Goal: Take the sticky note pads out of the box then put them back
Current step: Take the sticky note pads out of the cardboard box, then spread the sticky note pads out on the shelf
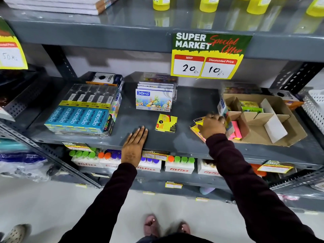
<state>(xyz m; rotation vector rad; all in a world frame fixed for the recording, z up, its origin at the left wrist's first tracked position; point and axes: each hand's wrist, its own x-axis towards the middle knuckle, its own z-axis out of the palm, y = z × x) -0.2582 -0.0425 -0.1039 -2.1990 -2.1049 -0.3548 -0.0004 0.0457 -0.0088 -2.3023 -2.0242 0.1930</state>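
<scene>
The right hand (213, 126) grips a sticky note pad (197, 124) beside the cardboard box (280, 120). The left hand (134, 146) lies flat, open and empty, on the shelf (184, 106) near a yellow pad (166, 123).

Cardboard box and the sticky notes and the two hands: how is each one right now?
cardboard box: open, partly emptied
yellow pad: out, flat on shelf
pink pads: in box, on edge
right hand: gripping pads beside box
left hand: flat on shelf, empty
</scene>
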